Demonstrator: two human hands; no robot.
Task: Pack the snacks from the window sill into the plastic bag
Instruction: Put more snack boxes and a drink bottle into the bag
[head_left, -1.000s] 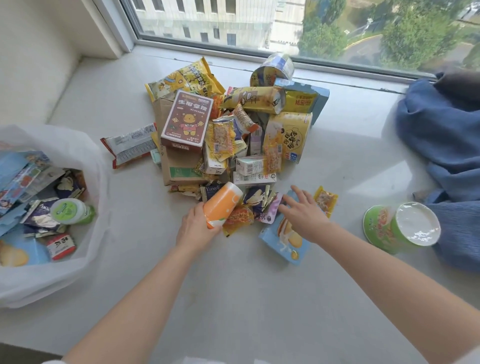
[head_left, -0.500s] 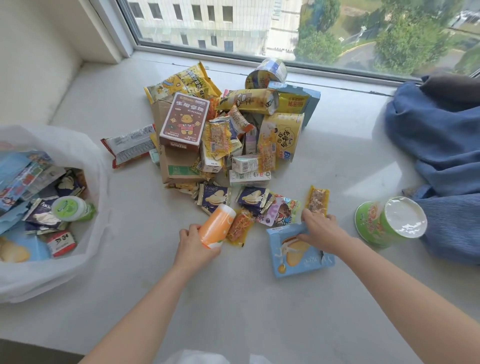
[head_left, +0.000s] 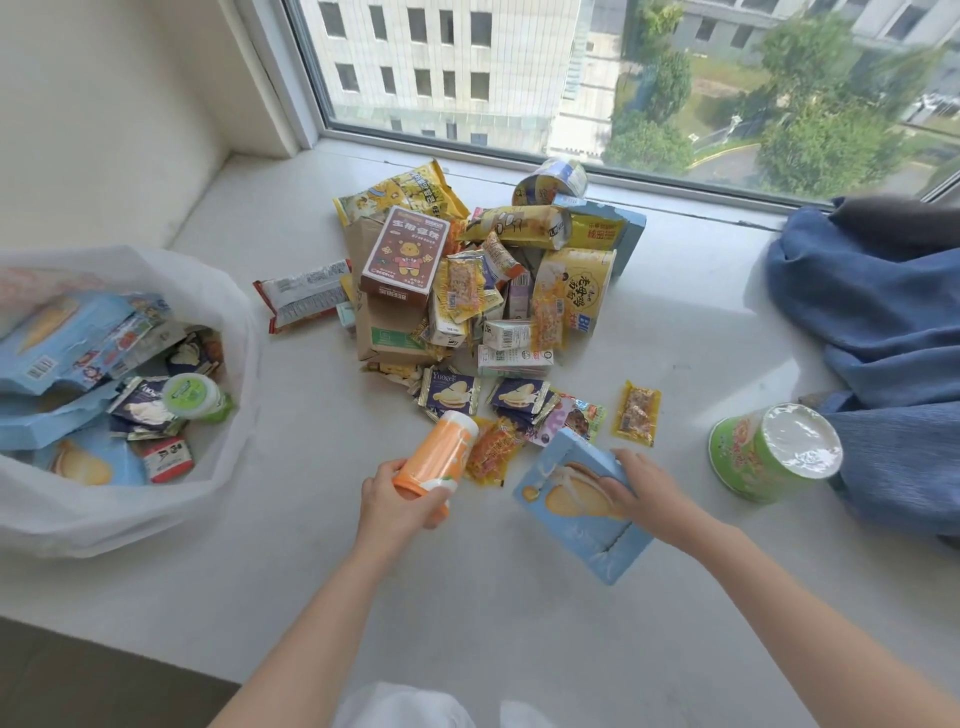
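Observation:
A heap of snack packets and boxes (head_left: 467, 291) lies in the middle of the white window sill (head_left: 519, 597). My left hand (head_left: 395, 501) is closed around an orange bottle (head_left: 439, 452), held just in front of the heap. My right hand (head_left: 647, 491) grips the upper edge of a light blue snack box (head_left: 571, 525), tilted off the sill. The white plastic bag (head_left: 228, 395) stands open at the left, with several packets, a blue box and a green-lidded cup inside.
A green snack cup (head_left: 769, 457) with a foil lid lies on its side at the right. Blue cloth (head_left: 872, 312) is piled at the far right. The window glass runs along the back. The sill's front edge is at the lower left.
Both hands have drawn back from the heap toward me. The right hand has taken hold of the blue box and lifted it. The left still holds the orange bottle.

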